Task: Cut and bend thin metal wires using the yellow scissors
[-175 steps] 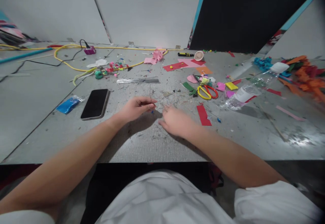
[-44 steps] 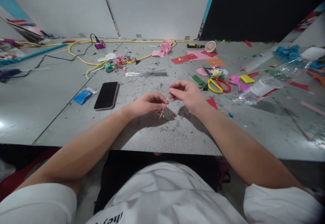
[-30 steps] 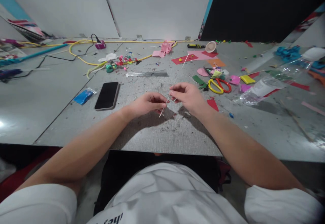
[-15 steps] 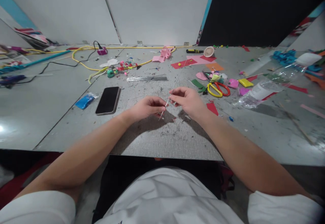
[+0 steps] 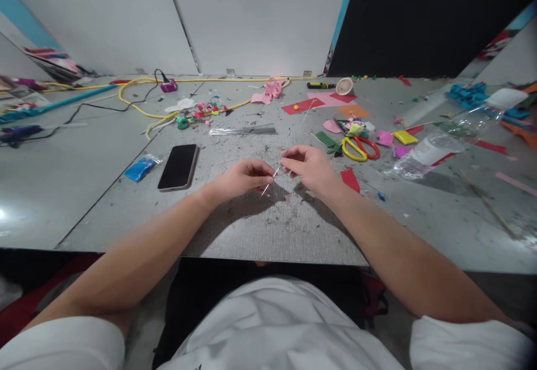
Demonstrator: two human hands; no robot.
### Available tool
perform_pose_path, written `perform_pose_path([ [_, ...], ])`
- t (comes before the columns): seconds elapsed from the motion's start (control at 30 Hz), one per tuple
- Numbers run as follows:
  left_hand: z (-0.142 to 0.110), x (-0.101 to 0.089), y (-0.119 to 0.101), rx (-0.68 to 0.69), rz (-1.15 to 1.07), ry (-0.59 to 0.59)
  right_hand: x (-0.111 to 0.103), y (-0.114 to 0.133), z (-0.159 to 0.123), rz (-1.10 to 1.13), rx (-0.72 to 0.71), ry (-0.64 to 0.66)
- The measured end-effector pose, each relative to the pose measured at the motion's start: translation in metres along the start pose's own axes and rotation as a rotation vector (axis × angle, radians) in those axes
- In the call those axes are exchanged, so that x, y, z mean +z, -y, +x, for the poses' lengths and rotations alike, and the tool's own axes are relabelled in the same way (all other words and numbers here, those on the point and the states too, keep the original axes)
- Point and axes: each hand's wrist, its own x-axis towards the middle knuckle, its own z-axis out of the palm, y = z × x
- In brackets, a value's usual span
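Note:
Between my two hands runs a thin silvery wire, slanting from lower left to upper right above the table. My left hand pinches it near the middle, its lower end sticking out below the thumb. The fingers of my right hand are closed on its upper end. Just beyond the hands lies a bundle of straight thin wires. To the left of my left hand a black smartphone lies flat, beside a small blue packet.
Yellow-and-red-handled scissors lie to the right among coloured scraps. Further right is a clear plastic bottle. A yellow cable and small beads lie at the back left. A box cutter is near the wall.
The wire has shifted slightly between the fingers, its lower end a little higher and further left. Both hands stay in nearly the same place and keep their pinch.

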Motion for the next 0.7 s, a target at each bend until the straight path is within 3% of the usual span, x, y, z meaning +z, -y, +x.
perform_pose_path([
  [0.43, -0.0003, -0.0013, 0.002, -0.053, 0.027, 0.029, -0.0001, -0.0015, -0.0022, -0.045, 0.006, 0.042],
  [0.7, 0.0007, 0.0009, 0.0022, -0.01, 0.022, 0.018, 0.0027, -0.0017, -0.0058, -0.054, 0.009, 0.065],
])
